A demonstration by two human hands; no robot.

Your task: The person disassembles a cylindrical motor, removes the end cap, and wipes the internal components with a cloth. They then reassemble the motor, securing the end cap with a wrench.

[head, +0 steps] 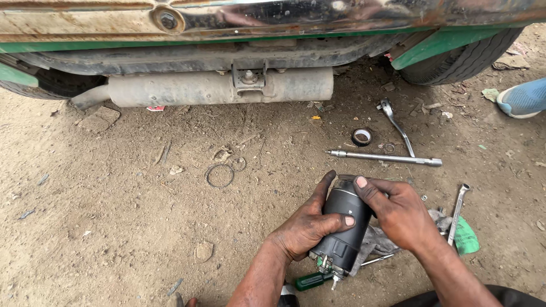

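Both hands, left hand (307, 224) and right hand (398, 213), are clasping a black cylinder (343, 224) over dirt ground (114, 216), below the muffler (216, 87).

An open-air roadside repair spot on bare dirt ground (114, 227), shown by the vehicle's rusty rear bumper (273, 17) with its muffler (216, 87) beneath, and wrenches (396, 126) and a tape roll (362, 136) scattered before the muffler.

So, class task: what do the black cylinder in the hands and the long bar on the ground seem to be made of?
Black cylinder: probably painted metal, since its smooth dark shell has a dull sheen; plastic cannot be ruled out. Both the left hand and right hand grip it. Long bar: bare steel, judging by its grey shine.
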